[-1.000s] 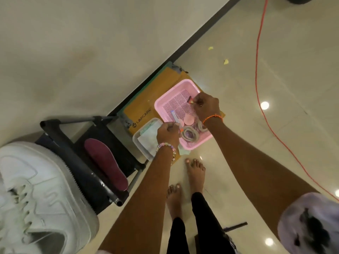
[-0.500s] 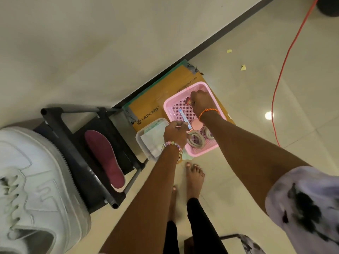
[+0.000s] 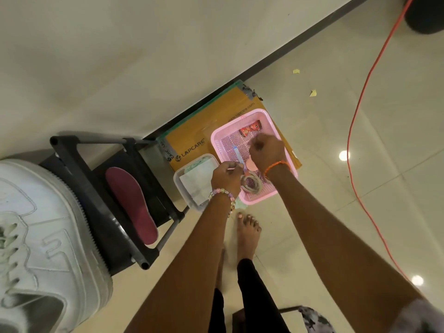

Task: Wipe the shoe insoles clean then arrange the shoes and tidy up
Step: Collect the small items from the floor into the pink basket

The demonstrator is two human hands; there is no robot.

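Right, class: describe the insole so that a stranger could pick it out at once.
Start at the big white sneaker at the left edge. Right beside it stands a black shoe rack, and the insole lies flat on it. It is the only dark maroon, foot-shaped piece there.

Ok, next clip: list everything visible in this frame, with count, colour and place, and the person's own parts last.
basket: 1, pink, on the cardboard box by the wall
tape rolls: 2, pale, near corner of the basket
red packet: 1, far end of the basket
blue stick: 1, in the basket
cardboard box: 1, brown, on the floor
clear tub: 1, holds white wipes, beside the basket
insole: 1, maroon, on the black rack
black rack: 1, left of the tub
white shoe: 1, far left
orange cable: 1, on the floor, right
left hand: pinches a thin stick
right hand: curled, in the basket; contents unclear
bare feet: on the floor
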